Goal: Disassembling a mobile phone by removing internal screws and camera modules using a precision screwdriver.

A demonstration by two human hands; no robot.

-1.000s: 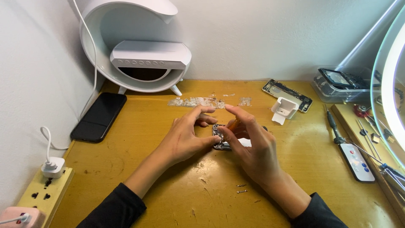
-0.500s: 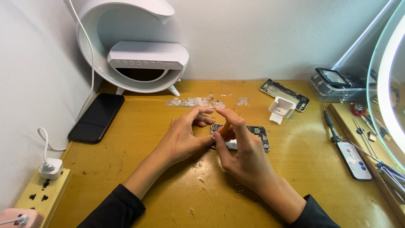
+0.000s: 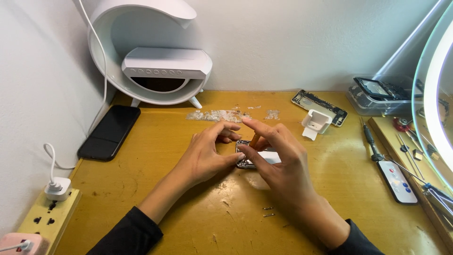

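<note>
Yellow-ochre table, black phone, white lamp, silver opened phone.

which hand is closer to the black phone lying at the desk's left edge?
Left. The left hand sits mid-desk, to the right of the black phone with bare desk between. The right hand is farther right, beyond the left hand, over the opened device.

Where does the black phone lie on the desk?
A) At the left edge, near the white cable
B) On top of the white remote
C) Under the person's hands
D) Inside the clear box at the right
A: the black phone lies flat at the left edge of the desk, beside the wall, with the white cable hanging just above it.
</note>
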